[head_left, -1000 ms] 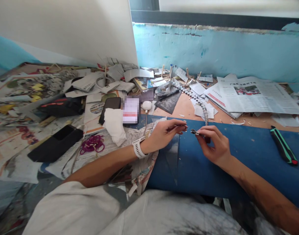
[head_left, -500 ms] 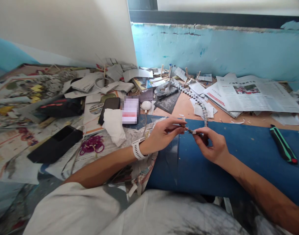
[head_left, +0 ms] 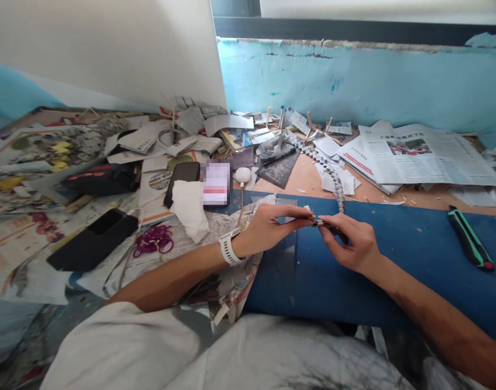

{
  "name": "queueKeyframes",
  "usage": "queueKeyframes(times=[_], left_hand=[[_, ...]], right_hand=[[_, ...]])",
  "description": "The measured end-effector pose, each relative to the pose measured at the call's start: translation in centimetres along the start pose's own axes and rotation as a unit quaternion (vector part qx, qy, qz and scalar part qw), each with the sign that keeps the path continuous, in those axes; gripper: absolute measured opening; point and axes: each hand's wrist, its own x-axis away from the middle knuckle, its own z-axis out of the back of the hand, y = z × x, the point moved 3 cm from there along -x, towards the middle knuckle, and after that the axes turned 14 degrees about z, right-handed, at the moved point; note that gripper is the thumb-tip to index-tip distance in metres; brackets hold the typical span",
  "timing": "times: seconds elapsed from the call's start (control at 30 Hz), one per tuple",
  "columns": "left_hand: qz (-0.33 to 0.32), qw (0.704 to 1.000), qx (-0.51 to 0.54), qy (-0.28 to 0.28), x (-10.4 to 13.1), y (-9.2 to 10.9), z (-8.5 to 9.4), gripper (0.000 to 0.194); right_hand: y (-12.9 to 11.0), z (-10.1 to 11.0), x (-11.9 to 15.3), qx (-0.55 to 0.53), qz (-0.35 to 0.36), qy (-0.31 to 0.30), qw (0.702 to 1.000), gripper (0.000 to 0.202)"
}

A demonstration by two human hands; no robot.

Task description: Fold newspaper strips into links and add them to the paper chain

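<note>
A long woven paper chain (head_left: pixel 332 174) curves from the cluttered back of the desk to my right hand (head_left: pixel 355 241). My right thumb and fingers pinch its near end, which is mostly hidden by them. My left hand (head_left: pixel 274 226), with a white watch (head_left: pixel 230 246) on the wrist, has its thumb and index finger closed at the same end, the fingertips almost meeting those of my right hand. A small pale bit of paper (head_left: pixel 307 208) sticks up at the left fingertips. Both hands are above the blue mat (head_left: pixel 398 260).
A green and black cutter (head_left: pixel 470 238) lies at the right. Newspapers (head_left: pixel 430 157) are behind it. At the left are purple cord (head_left: pixel 153 241), a black case (head_left: pixel 92 240), white tissue (head_left: pixel 189 208), a lit phone (head_left: pixel 216 184) and paper scraps. A black pen (head_left: pixel 279 156) lies behind my hands.
My left hand has moved slightly right, its fingertips now up against the chain end at my right fingertips. The small gap between the hands has closed.
</note>
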Motion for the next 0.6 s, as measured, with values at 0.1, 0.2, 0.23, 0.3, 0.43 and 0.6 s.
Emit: queueKeyframes(times=[0.1, 0.2, 0.23, 0.3, 0.43, 0.6], left_hand=[[0.003, 1.0, 0.004, 0.003, 0.02, -0.01, -0.01, 0.019], [0.011, 1.0, 0.011, 0.004, 0.05, -0.06, 0.01, 0.02], [0.013, 1.0, 0.015, 0.005, 0.06, -0.09, 0.01, 0.021], [0.021, 0.999, 0.026, 0.007, 0.07, -0.18, 0.0, 0.022], [0.04, 0.997, 0.064, 0.018, 0.11, -0.53, -0.04, 0.029], [0.034, 0.997, 0.067, 0.024, 0.09, -0.81, -0.12, 0.029]], right_hand=[[-0.07, -0.02, -0.05, 0.001, 0.002, 0.0, 1.0, 0.036], [-0.03, -0.08, -0.09, 0.0, 0.0, -0.001, 1.0, 0.036], [0.0, -0.09, -0.09, -0.001, -0.001, -0.002, 1.0, 0.036], [0.05, -0.07, -0.09, -0.003, -0.005, -0.002, 1.0, 0.035], [0.17, -0.06, -0.02, 0.004, -0.031, 0.002, 1.0, 0.033], [0.44, 0.03, 0.3, 0.008, -0.102, 0.042, 0.994, 0.029]])
